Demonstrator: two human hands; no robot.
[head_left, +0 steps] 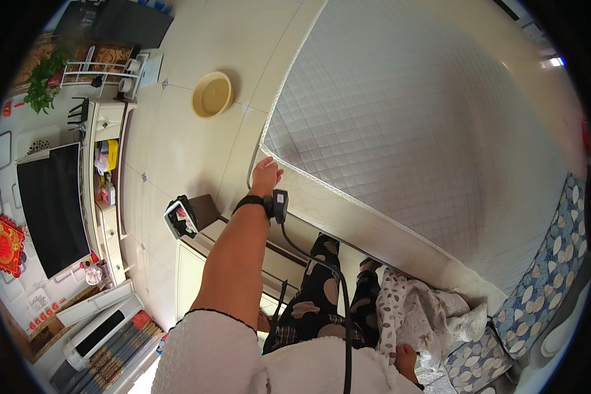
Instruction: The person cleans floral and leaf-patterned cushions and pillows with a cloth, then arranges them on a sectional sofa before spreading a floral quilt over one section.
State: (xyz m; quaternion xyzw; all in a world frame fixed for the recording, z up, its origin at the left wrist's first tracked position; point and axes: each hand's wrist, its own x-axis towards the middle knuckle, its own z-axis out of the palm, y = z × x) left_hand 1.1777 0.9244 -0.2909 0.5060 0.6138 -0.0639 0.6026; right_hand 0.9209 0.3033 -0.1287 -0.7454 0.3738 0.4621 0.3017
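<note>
A large pale quilted mattress with white corded piping fills the upper right. At its near left corner is my left hand, fingers curled in against the piped edge. A black strap with a small device and cable circles that wrist. Low in the view, my right hand is closed against a crumpled white blanket with grey spots. The blanket bunches beside my leg and the mattress's near side. My right fingers are partly hidden in its folds.
A cream basin stands on the tiled floor. Left of my arm are a small bin and a pale cabinet. A television and drawers line the left side. A leaf-patterned sofa borders the right.
</note>
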